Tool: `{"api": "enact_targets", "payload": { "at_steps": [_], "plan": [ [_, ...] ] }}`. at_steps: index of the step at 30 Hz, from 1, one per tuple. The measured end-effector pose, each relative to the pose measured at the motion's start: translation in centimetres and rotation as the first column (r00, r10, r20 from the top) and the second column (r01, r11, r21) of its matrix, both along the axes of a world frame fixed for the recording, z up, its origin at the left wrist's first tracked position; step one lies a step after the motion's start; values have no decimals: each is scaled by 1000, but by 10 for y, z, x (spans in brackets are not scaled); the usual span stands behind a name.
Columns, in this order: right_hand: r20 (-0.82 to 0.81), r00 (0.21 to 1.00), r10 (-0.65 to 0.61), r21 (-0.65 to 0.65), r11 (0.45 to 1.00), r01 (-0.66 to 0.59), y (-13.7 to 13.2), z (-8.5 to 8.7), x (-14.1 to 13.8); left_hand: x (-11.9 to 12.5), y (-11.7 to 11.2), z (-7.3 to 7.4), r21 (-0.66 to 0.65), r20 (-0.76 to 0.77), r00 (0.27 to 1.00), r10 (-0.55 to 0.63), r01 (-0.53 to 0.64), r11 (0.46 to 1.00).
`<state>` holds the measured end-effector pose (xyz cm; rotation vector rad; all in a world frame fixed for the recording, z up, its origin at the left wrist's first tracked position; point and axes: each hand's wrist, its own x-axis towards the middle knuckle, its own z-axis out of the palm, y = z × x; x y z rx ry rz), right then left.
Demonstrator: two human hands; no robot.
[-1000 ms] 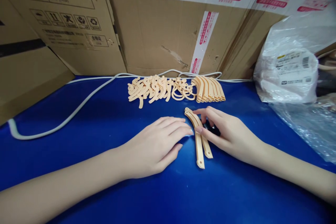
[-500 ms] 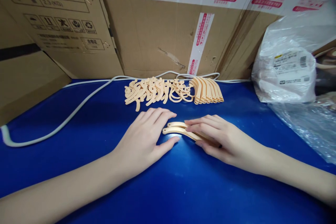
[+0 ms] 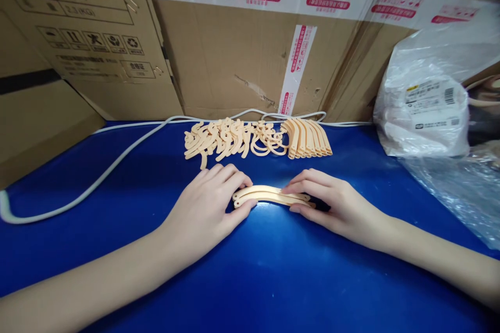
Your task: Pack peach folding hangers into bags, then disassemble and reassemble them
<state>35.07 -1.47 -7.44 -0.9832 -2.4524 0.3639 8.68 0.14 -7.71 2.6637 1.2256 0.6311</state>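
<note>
Two curved, pale cream strips [image 3: 269, 196] with small holes at their ends lie side by side on the blue table surface [image 3: 273, 270]. My left hand [image 3: 216, 195] pinches their left ends between thumb and fingers. Around their right part, my right hand [image 3: 326, 197] has its thumb on the near side and fingertips on the far side. Beyond the hands is a row of similar curved strips [image 3: 307, 138], stacked against one another. To its left spreads a loose heap of cream S-shaped and hook-like pieces [image 3: 221, 138].
Large cardboard boxes [image 3: 234, 57] stand along the back and left. A white cable [image 3: 117, 161] runs along the back and loops forward at left. On the right sit a clear plastic bag with a label [image 3: 425, 104] and crumpled plastic film [image 3: 449, 187].
The two strips have shifted left and turned to lie more level. My left hand has closed on their left ends, and my right hand now sits nearer their right ends.
</note>
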Motion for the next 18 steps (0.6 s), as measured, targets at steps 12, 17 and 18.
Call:
{"api": "enact_targets", "payload": {
  "at_steps": [12, 17, 18],
  "plan": [
    [49, 998, -35, 66, 997, 32, 3, -1, 5, 1, 1, -2, -155, 118, 993, -24, 42, 987],
    [27, 999, -21, 14, 1000, 21, 5, -2, 6, 1, -1, -2, -155, 138, 989, -47, 68, 986],
    [21, 1000, -14, -3, 1000, 14, 5, -1, 5, 1, -1, -2, -155, 134, 990, -43, 63, 986]
  ]
}}
